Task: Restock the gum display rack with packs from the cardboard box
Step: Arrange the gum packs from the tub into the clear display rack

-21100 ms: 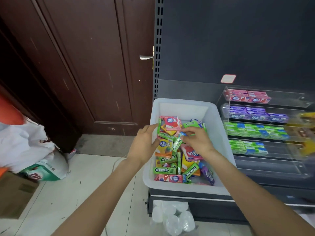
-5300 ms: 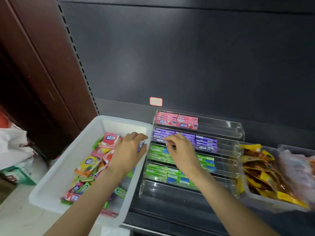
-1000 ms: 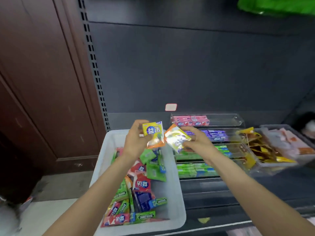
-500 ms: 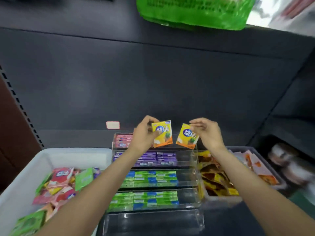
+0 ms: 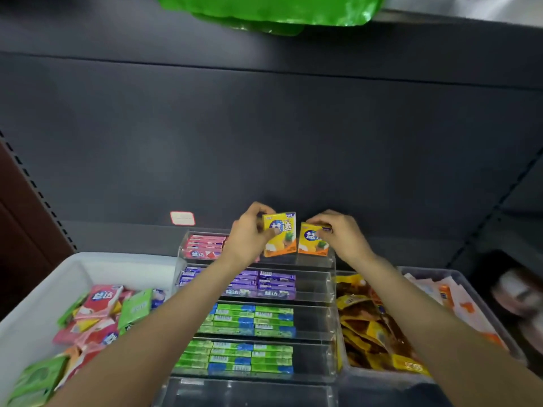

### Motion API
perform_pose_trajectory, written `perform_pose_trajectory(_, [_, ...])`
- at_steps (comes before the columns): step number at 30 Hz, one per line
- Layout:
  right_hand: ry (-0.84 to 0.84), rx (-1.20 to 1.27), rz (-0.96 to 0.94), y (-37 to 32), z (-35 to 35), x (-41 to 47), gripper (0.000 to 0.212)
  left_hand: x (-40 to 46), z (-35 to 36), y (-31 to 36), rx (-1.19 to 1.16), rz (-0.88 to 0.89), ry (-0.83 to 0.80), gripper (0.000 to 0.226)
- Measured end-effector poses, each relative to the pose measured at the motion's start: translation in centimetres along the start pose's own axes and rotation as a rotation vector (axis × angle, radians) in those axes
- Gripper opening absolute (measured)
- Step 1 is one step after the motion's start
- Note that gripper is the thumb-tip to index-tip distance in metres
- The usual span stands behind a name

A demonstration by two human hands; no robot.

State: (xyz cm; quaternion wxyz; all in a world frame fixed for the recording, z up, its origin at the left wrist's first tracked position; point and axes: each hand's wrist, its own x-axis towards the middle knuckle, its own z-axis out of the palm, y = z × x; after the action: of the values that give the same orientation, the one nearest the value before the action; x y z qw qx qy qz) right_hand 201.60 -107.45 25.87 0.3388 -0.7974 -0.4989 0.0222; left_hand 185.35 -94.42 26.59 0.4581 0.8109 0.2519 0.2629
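A clear tiered gum rack stands on the dark shelf, with red packs on its top tier, purple below, and green on the two lower tiers. My left hand grips a yellow-orange gum pack upright over the top tier's right side. My right hand pinches a second yellow-orange pack beside it, its lower edge at the top tier. A white bin of mixed loose gum packs sits left of the rack.
A grey tub of yellow and orange snack sachets sits right of the rack. A green plastic bag hangs over the shelf above. A small price tag is stuck on the back panel. The rack's front tier holds nothing.
Both hands carried the two yellow-orange packs from above the white bin to the rack's top tier and lowered them toward its right side. The view swung right and up.
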Motion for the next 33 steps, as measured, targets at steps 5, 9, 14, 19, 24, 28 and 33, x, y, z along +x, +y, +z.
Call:
perform_pose_trajectory(5, [-0.013,-0.246,-0.108,1.1,-0.3,0.0,0.035,0.3,0.4,0.1,0.019,0.017,-0.045,0.025])
perform_pose_trajectory(9, [0.080,-0.399,-0.209,1.2,0.7,-0.7,0.039,0.5,0.9,0.4,0.056,0.079,-0.072,0.023])
perform_pose_trajectory(14, [0.153,-0.375,-0.174,1.1,0.7,-1.3,0.041,1.0,1.8,0.4,0.019,0.113,-0.088,0.023])
perform_pose_trajectory(19, [0.227,-0.142,0.069,1.4,0.4,-2.3,0.042,1.5,3.3,0.7,0.003,0.134,-0.111,0.023])
perform_pose_trajectory(24, [0.121,-0.006,0.174,1.2,0.1,-2.4,0.044,2.0,5.7,0.6,0.126,0.193,-0.078,0.025])
perform_pose_trajectory(28, [0.154,0.001,0.173,0.8,0.3,-2.3,0.031,1.9,7.0,0.4,0.342,0.215,0.036,0.024])
perform_pose_trajectory(33, [0.221,-0.016,0.219,0.8,0.9,-2.2,0.028,1.8,6.9,0.0,0.317,0.012,0.142,0.035])
